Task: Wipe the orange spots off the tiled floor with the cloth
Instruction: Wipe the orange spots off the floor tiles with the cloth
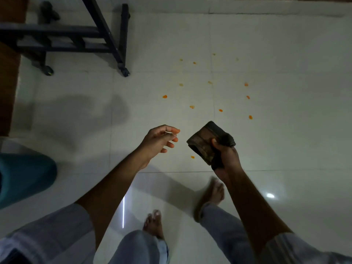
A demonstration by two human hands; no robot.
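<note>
I see wiping not started: orange spots [192, 107] all on tiled floor [285, 140], 12 o'clock of cloth [204, 143]. Right hand [226, 157] grips cloth; left hand [159, 141] loose, empty.

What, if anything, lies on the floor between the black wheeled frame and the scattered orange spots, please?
Nothing: in the head view, only bare pale tile separates the black frame from the orange spots.

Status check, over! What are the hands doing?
Right hand holds cloth, off floor. Left hand open, empty. Orange spots unwiped. Nothing in the way.
</note>
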